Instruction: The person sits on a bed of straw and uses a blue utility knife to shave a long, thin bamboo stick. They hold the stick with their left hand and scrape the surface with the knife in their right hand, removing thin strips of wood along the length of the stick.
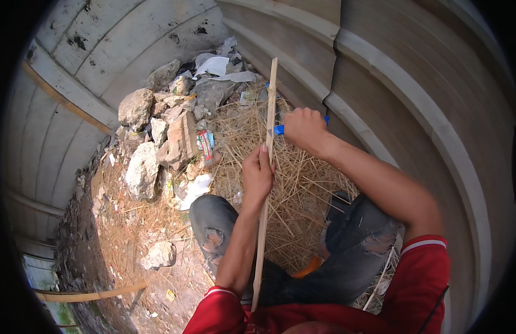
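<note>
1. Around my hands is a narrow space: a ridged sheet wall (419, 111) rises to the right of my right hand, and a paler panelled wall (152, 33) stands well off beyond my left. Below both hands the ground is strewn with straw-like slivers (302, 195), and a heap of stones (136, 109) lies to the left of my left hand.

2. My left hand (258, 173) is closed round a long wooden strip (272, 100), the thumb laid along its face and the fingers curling behind.

3. The strip's long axis runs nearly straight away from me: one end is close against my body, behind my left hand, and the other reaches beyond both hands, leaning a little to the right.

4. My right hand (305, 131) is a tight fist about a blue object (279, 129), which shows at both sides of the grip. Most of it is hidden, so I cannot tell its exact kind.

5. What matters most is the crossing: the blue object lies roughly square to the strip and meets, or nearly meets, its right edge, just beyond my left thumb. The left hand is nearer the strip, being on it; the right fist sits just beside it, apart from the wood.
</note>
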Demonstrator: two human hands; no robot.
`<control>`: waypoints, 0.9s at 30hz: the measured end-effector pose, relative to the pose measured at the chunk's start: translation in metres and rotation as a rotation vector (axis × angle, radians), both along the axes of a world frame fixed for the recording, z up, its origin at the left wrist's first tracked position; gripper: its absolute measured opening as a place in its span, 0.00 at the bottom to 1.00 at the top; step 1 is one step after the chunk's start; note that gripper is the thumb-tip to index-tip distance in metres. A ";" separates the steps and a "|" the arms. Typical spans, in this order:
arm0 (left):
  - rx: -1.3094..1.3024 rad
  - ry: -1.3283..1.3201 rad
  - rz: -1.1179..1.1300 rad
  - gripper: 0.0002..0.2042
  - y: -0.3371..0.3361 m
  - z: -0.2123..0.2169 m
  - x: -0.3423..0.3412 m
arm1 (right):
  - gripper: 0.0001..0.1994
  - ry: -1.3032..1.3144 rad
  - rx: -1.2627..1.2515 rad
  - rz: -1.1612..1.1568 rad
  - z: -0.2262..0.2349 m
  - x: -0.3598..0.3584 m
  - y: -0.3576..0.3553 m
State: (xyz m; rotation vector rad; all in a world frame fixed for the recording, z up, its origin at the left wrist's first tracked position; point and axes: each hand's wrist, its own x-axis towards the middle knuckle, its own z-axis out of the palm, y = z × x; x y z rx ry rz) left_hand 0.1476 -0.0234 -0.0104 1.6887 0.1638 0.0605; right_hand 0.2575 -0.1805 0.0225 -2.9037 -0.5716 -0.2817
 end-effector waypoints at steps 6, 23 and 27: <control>-0.022 0.058 -0.035 0.19 -0.018 -0.013 -0.023 | 0.09 0.024 -0.024 -0.125 0.001 0.031 -0.020; -0.568 0.071 -0.120 0.21 0.013 -0.001 -0.014 | 0.15 0.227 0.606 0.128 0.011 0.007 -0.022; -0.426 0.040 -0.139 0.22 0.008 -0.008 -0.013 | 0.18 -0.106 0.718 0.264 0.019 0.008 -0.022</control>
